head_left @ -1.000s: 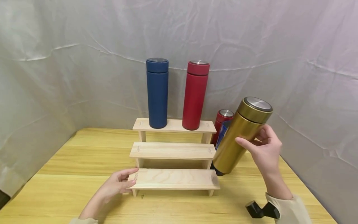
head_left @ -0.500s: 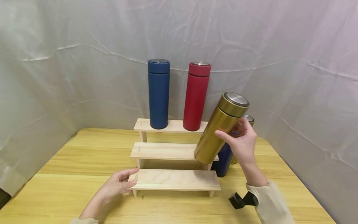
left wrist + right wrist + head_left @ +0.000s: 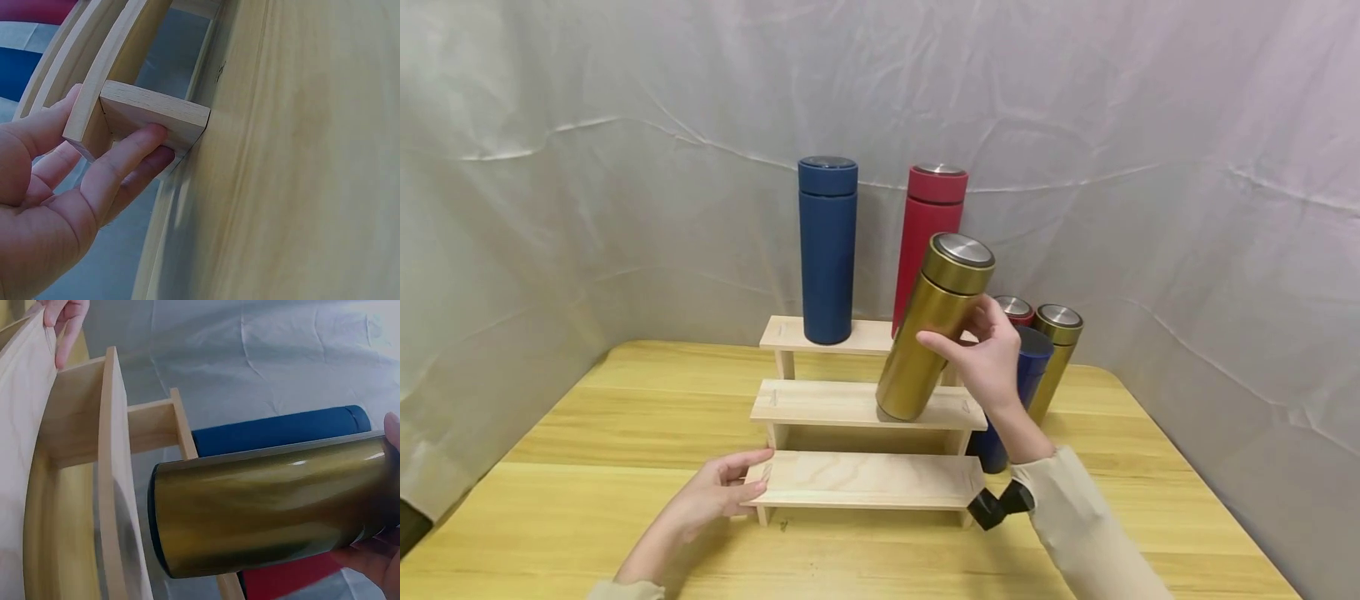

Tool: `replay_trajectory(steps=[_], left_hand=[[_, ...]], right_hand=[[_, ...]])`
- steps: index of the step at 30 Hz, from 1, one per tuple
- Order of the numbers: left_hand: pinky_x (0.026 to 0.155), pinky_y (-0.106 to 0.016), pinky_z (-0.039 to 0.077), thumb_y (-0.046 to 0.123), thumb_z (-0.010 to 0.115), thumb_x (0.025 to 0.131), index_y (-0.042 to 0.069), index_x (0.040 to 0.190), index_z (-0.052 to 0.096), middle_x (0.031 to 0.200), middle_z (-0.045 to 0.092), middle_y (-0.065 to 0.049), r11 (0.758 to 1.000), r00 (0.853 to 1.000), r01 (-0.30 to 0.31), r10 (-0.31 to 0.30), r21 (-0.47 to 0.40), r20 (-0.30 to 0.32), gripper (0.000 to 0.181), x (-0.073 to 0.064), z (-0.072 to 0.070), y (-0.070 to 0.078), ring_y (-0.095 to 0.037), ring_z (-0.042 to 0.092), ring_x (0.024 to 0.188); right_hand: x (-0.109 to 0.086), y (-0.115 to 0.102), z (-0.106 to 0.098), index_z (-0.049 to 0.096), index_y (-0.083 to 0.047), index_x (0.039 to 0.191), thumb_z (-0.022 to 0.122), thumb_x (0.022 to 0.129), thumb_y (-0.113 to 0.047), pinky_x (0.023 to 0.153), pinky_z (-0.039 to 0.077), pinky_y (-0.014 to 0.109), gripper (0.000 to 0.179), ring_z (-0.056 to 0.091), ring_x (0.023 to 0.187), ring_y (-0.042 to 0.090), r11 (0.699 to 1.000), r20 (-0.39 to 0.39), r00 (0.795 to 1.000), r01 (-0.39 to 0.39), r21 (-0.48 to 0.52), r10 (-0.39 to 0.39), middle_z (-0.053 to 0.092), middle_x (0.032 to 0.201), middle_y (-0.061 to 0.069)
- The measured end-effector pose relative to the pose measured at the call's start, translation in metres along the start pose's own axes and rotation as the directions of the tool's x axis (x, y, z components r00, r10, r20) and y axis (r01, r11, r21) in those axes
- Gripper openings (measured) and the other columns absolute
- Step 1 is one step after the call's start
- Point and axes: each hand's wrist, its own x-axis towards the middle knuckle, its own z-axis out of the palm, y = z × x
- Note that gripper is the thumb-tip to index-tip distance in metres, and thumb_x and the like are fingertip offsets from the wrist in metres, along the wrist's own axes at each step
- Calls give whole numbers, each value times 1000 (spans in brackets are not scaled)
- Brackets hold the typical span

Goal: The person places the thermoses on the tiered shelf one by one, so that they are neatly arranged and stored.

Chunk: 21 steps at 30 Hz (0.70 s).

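Note:
My right hand (image 3: 981, 354) grips a gold thermos bottle (image 3: 925, 333) with a silver-topped lid. The bottle leans, lid to the right, its base over the right part of the middle step; I cannot tell whether they touch. My left hand (image 3: 718, 492) pinches the left end of the three-step wooden display stand (image 3: 865, 479); in the left wrist view its fingers press the side leg (image 3: 153, 109). A tall blue thermos (image 3: 827, 258) stands upright on the top step, left of a red thermos (image 3: 925, 217), whose lower part the gold bottle partly hides.
Right of the stand, partly behind my right arm, are a dark blue bottle (image 3: 1033, 354), another gold thermos (image 3: 1060, 333) and a shorter-looking red one (image 3: 1015, 308). Wrinkled grey cloth (image 3: 700, 225) hangs behind the yellow wood-grain table (image 3: 587, 433).
My right hand has carried the gold thermos leftward from beside the stand to over the middle step, uncovering the bottles at right. My left hand has stayed on the stand.

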Motion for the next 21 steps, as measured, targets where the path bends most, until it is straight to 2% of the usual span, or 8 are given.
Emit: replay_trajectory(steps=[3, 4, 6, 8, 11, 15, 17, 21], left_hand=[[80, -43, 50, 11, 60, 85, -13, 131, 28, 119, 40, -31, 1000, 1000, -3, 3, -1, 0, 60, 0, 0, 0, -24, 54, 91], [80, -43, 50, 11, 60, 85, -13, 131, 28, 118, 42, -30, 1000, 1000, -1, 1, -4, 0, 60, 0, 0, 1, -24, 54, 91], [80, -43, 50, 11, 60, 85, -13, 131, 28, 118, 42, -29, 1000, 1000, 1, -1, -9, 1, 60, 0, 0, 1, -24, 54, 91], [81, -43, 50, 10, 60, 85, -12, 131, 28, 118, 42, -29, 1000, 1000, 6, -6, -15, 2, 60, 0, 0, 1, -24, 54, 91], [81, -43, 49, 9, 59, 86, -12, 131, 28, 121, 38, -32, 1000, 1000, -3, 3, -19, 7, 59, 0, 0, 2, -24, 54, 92], [81, -44, 49, 8, 58, 86, -13, 131, 27, 120, 38, -33, 1000, 1000, -10, 10, -30, 9, 58, 1, 1, 2, -24, 54, 93], [81, -44, 49, 7, 58, 86, -12, 131, 27, 118, 41, -31, 999, 1000, -7, 8, -35, 8, 58, 1, 1, 2, -24, 54, 92], [81, -44, 49, 7, 58, 86, -12, 131, 27, 116, 44, -30, 999, 1000, -4, 4, -39, 5, 59, 1, 0, 2, -23, 54, 91]], right_hand=[[1, 13, 12, 56, -5, 111, 83, 60, -11, 57, 53, 23, 58, 60, 80, 20, 999, -1, 1000, 13, 39, -13, 63, 93, 11], [2, 26, 16, 56, -5, 111, 83, 61, -15, 57, 52, 22, 58, 60, 79, 18, 998, 2, 1000, 15, 64, -15, 63, 93, 10], [2, 28, 24, 56, -6, 112, 83, 61, -18, 56, 50, 21, 59, 59, 78, 18, 998, 10, 1000, 10, 64, -11, 63, 94, 10], [1, 23, 32, 55, -5, 112, 83, 62, -20, 57, 50, 22, 59, 58, 78, 18, 999, 24, 1000, -3, 33, 2, 63, 95, 9], [1, -4, 43, 54, -2, 112, 82, 63, -15, 60, 50, 25, 58, 58, 78, 21, 1000, 47, 998, -28, -12, 29, 63, 95, 12], [3, -7, 56, 53, -1, 113, 82, 63, -15, 63, 52, 28, 60, 58, 78, 18, 999, 83, 996, -43, -16, 44, 64, 95, 10], [6, 3, 64, 53, -2, 114, 82, 63, -21, 61, 50, 26, 62, 57, 75, 16, 999, 100, 994, -38, 4, 38, 64, 94, 8], [8, 5, 76, 53, -4, 115, 82, 62, -25, 57, 49, 27, 64, 55, 74, 16, 999, 132, 991, -35, 17, 32, 63, 93, 6]])
